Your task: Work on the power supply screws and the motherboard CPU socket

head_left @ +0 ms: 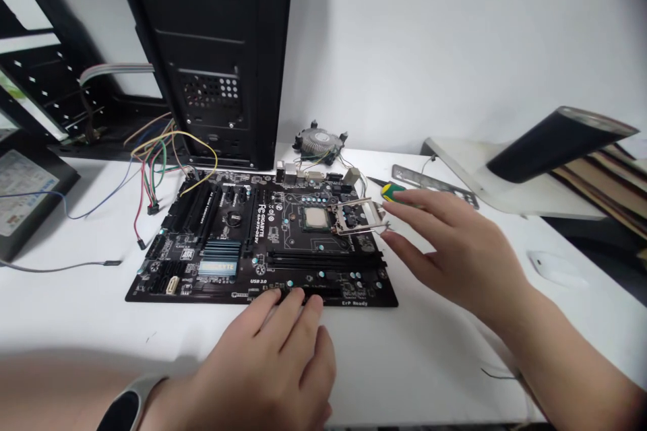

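Observation:
A black motherboard [273, 276] lies flat on the white table. In its socket sits a silver processor [316, 217], uncovered. The metal socket frame [348, 227] is raised and swung to the right of the processor. My right hand [445, 242] is at the frame's right end, thumb and fingers apart on either side of it; whether they touch it is hard to tell. My left hand [283, 350] rests with its fingertips on the board's near edge, fingers lying side by side and slightly bent, nothing visible in them.
Behind the board stand a black computer case [217, 47] with loose coloured wires and a round cooler fan [319, 141]. A green-yellow screwdriver [393, 191] and a metal plate [435, 183] lie behind my right hand. Further right are a monitor stand [505, 182] and a white mouse [556, 267].

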`<state>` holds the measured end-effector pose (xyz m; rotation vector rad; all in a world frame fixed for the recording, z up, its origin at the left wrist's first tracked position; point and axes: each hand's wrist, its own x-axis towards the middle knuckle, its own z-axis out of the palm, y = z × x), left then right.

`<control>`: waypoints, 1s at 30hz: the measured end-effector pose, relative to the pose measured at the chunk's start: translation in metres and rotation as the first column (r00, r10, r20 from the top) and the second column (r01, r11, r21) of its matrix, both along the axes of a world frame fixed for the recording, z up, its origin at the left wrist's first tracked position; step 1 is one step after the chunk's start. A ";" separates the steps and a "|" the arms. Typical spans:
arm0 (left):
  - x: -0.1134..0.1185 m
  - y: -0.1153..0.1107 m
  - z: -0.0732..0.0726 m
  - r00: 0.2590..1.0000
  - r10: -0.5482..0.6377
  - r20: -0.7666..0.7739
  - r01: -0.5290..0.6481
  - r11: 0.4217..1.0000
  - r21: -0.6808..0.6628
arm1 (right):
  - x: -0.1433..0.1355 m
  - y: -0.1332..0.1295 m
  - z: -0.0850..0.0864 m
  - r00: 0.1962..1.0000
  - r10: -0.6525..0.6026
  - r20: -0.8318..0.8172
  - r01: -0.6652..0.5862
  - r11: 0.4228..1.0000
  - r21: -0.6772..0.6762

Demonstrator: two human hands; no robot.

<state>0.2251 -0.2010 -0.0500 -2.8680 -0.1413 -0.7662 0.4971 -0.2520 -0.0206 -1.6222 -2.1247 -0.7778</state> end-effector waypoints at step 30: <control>-0.009 -0.005 0.001 0.991 -0.063 -0.118 0.072 0.995 0.072 | -0.040 -0.009 -0.004 0.886 0.402 -0.233 -0.455 0.852 -0.260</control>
